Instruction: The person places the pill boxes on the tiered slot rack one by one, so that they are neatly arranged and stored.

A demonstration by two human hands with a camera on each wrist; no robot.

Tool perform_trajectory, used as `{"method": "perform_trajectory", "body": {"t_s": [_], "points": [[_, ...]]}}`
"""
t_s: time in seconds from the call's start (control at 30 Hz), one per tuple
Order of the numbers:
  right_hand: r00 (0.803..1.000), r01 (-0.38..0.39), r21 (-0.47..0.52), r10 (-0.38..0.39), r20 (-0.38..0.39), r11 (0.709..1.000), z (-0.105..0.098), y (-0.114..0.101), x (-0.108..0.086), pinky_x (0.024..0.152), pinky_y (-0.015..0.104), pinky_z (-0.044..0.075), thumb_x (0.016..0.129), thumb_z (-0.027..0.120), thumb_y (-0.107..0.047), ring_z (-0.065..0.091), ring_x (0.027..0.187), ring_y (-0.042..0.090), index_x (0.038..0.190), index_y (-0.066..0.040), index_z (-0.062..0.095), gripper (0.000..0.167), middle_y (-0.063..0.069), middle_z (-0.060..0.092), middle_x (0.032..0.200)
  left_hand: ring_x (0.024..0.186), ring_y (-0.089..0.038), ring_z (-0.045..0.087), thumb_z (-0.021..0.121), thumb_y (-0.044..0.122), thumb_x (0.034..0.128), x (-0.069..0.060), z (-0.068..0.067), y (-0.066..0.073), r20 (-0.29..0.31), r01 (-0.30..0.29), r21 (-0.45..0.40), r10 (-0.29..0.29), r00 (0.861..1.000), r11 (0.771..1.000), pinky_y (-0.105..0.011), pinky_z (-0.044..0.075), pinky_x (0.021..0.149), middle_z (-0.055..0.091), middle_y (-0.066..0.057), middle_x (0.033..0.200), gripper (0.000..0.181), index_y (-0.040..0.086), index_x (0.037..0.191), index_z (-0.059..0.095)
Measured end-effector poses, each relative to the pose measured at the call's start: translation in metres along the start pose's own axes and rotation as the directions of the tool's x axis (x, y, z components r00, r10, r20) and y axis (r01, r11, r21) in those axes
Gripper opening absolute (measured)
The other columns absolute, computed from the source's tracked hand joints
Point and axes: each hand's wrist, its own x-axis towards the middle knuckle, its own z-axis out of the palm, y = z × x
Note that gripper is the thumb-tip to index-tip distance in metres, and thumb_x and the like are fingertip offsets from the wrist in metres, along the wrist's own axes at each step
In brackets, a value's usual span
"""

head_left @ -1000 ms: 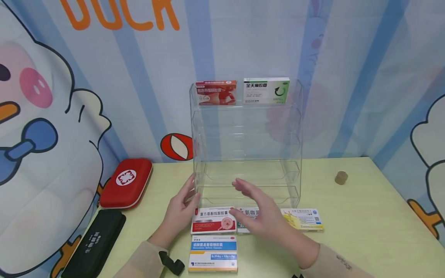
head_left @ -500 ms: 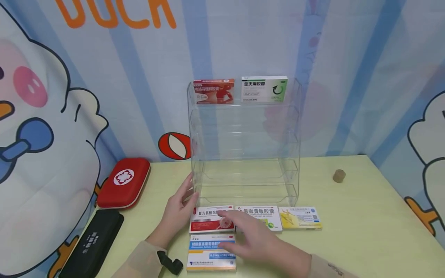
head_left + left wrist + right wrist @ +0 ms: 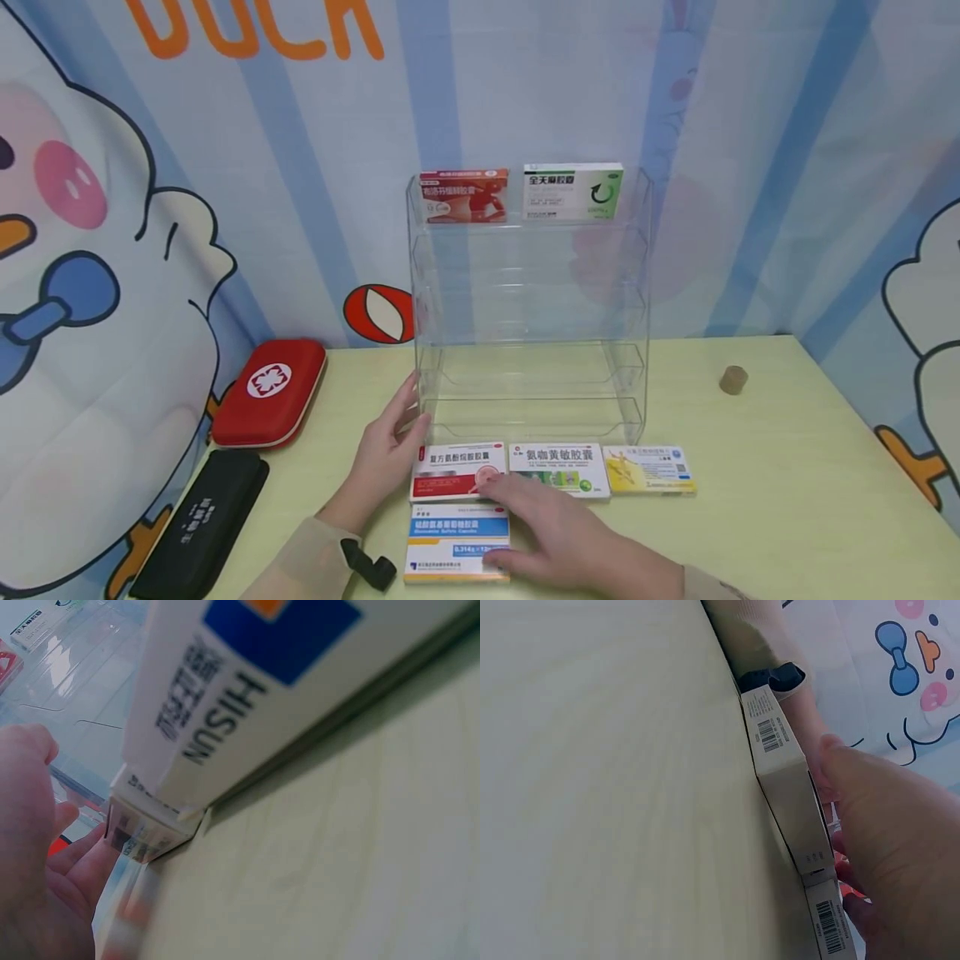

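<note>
My left hand point(image 3: 388, 450) rests beside the lower left corner of a clear tiered rack point(image 3: 528, 350), fingers against its side. Over the blue-and-white medicine box point(image 3: 442, 546) hovers my right hand point(image 3: 558, 533), thumb above its right part and fingertips by the red-and-white medicine box point(image 3: 450, 479). Whether they touch the boxes cannot be told. A green-and-white medicine box point(image 3: 562, 458) and a yellow-and-white one point(image 3: 652, 471) continue the row in front of the rack. In the left wrist view, the blue-and-white box point(image 3: 225, 697) looms close, partly covering the rack.
On the rack's top tier stand a red medicine box point(image 3: 465, 197) and a white-green one point(image 3: 572, 192). A red first-aid case point(image 3: 270, 392) and a black case point(image 3: 198, 525) lie at the left. A small brown cylinder point(image 3: 733, 380) stands at the right on the table point(image 3: 750, 500).
My right hand has come down and toward me, from in front of the rack to over the blue-and-white box. The left hand stays at the rack's corner.
</note>
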Motion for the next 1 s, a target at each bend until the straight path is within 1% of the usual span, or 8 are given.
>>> {"method": "perform_trajectory", "body": {"t_s": [0.13, 0.27, 0.33, 0.47, 0.57, 0.67, 0.83, 1.0], "points": [[0.999, -0.012, -0.02, 0.013, 0.032, 1.0, 0.0023, 0.0006, -0.0037, 0.127, 0.052, 0.05, 0.102, 0.057, -0.075, 0.049, 0.161, 0.02, 0.167, -0.03, 0.048, 0.079, -0.011, 0.051, 0.171, 0.155, -0.03, 0.057, 0.065, 0.03, 0.1115, 0.0011, 0.001, -0.0016, -0.001, 0.0, 0.003, 0.0, 1.0, 1.0, -0.05, 0.057, 0.116, 0.049, -0.001, 0.174, 0.076, 0.058, 0.17, 0.025], [1.0, 0.018, -0.07, -0.018, -0.004, 0.997, 0.0047, 0.0008, -0.0044, 0.126, 0.052, 0.052, 0.101, 0.058, -0.076, 0.05, 0.159, 0.019, 0.16, -0.03, 0.056, 0.075, -0.014, 0.056, 0.165, 0.155, -0.031, 0.057, 0.065, 0.029, 0.1114, 0.0017, 0.0015, -0.0019, -0.005, -0.008, 0.001, 0.008, 1.0, 1.0, -0.051, 0.058, 0.116, 0.049, -0.001, 0.174, 0.076, 0.057, 0.17, 0.025], [0.998, 0.036, -0.11, -0.042, -0.049, 0.993, 0.0058, 0.0008, -0.0043, 0.123, 0.048, 0.055, 0.1, 0.061, -0.076, 0.055, 0.152, 0.016, 0.154, -0.03, 0.062, 0.072, -0.016, 0.063, 0.157, 0.155, -0.031, 0.057, 0.065, 0.029, 0.1115, 0.002, 0.0016, -0.0018, -0.006, -0.011, 0.0, 0.011, 1.0, 1.0, -0.051, 0.058, 0.116, 0.049, -0.001, 0.174, 0.076, 0.056, 0.17, 0.025], [0.987, 0.049, -0.185, -0.076, -0.143, 0.982, 0.008, 0.0011, -0.005, 0.113, 0.039, 0.06, 0.095, 0.066, -0.078, 0.062, 0.129, 0.008, 0.142, -0.03, 0.071, 0.068, -0.018, 0.071, 0.141, 0.155, -0.031, 0.057, 0.065, 0.029, 0.1115, 0.0025, 0.0018, -0.0021, -0.004, -0.018, -0.004, 0.018, 1.0, 1.0, -0.051, 0.058, 0.115, 0.049, -0.001, 0.174, 0.076, 0.056, 0.17, 0.025], [0.98, 0.045, -0.213, -0.084, -0.179, 0.976, 0.0096, 0.0016, -0.0059, 0.11, 0.038, 0.06, 0.093, 0.069, -0.079, 0.064, 0.123, 0.005, 0.138, -0.029, 0.074, 0.067, -0.019, 0.073, 0.137, 0.154, -0.031, 0.058, 0.066, 0.029, 0.1114, 0.0029, 0.0019, -0.0029, -0.004, -0.029, -0.006, 0.029, 1.0, 1.0, -0.05, 0.058, 0.115, 0.049, -0.001, 0.174, 0.076, 0.056, 0.17, 0.026], [0.984, 0.023, -0.219, -0.062, -0.169, 0.975, 0.0103, 0.0013, -0.0062, 0.11, 0.04, 0.059, 0.093, 0.066, -0.082, 0.065, 0.124, 0.006, 0.138, -0.03, 0.073, 0.069, -0.018, 0.073, 0.137, 0.153, -0.03, 0.059, 0.066, 0.029, 0.1113, 0.0028, 0.0019, -0.0032, -0.004, -0.039, -0.003, 0.039, 0.999, 0.999, -0.049, 0.058, 0.115, 0.049, -0.001, 0.174, 0.076, 0.055, 0.17, 0.026], [0.994, -0.026, -0.206, 0.004, -0.105, 0.978, 0.0091, -0.0014, -0.005, 0.108, 0.042, 0.057, 0.093, 0.061, -0.086, 0.063, 0.118, 0.008, 0.139, -0.031, 0.071, 0.072, -0.017, 0.074, 0.135, 0.153, -0.03, 0.059, 0.065, 0.028, 0.1115, 0.0021, 0.0013, -0.003, -0.005, -0.044, -0.001, 0.044, 0.999, 0.999, -0.049, 0.058, 0.115, 0.05, -0.002, 0.173, 0.075, 0.055, 0.17, 0.027], [0.996, -0.037, -0.175, 0.022, -0.088, 0.984, 0.0085, -0.0044, -0.005, 0.108, 0.041, 0.057, 0.093, 0.062, -0.085, 0.061, 0.115, 0.008, 0.14, -0.03, 0.071, 0.072, -0.016, 0.076, 0.133, 0.153, -0.03, 0.06, 0.065, 0.028, 0.1115, 0.0009, 0.0009, -0.0022, -0.006, -0.038, 0.0, 0.038, 0.999, 0.999, -0.048, 0.058, 0.115, 0.051, -0.002, 0.173, 0.075, 0.055, 0.17, 0.027]]}}
